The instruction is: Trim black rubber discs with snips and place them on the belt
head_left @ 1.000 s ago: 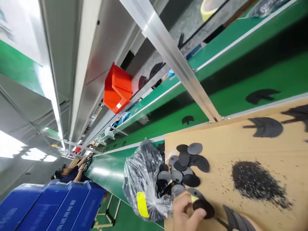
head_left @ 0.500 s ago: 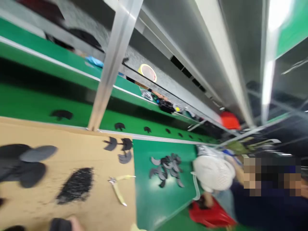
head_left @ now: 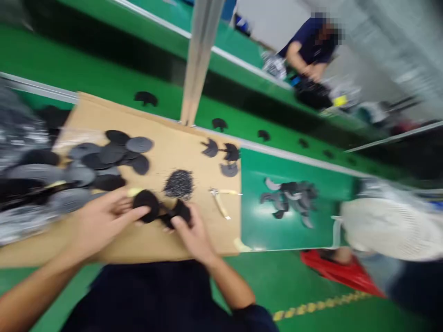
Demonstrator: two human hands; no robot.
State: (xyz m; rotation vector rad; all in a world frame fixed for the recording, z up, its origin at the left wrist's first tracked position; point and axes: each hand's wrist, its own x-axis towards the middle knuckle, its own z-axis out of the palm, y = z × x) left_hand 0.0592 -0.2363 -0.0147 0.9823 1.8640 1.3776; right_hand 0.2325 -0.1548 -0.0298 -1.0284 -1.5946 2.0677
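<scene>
Low over the cardboard sheet, my left hand grips a round black disc between thumb and fingers. My right hand is closed on a black curved piece just beside it. A dark part spans the gap between the two; blur hides whether they are joined. Beyond my hands lies a heap of small black bits. To its right, pale-handled nippers rest with their handles spread. Several black and grey discs overlap on the left.
Clear plastic bags crowd the left edge. Grey crescent pieces lie on the green mat. Cut black pieces sit near a metal post. A white fan stands right; a person works across the bench.
The view has swung down and to the left. Both my hands and the black pieces they hold now show fully, and the person across the bench has come into view.
</scene>
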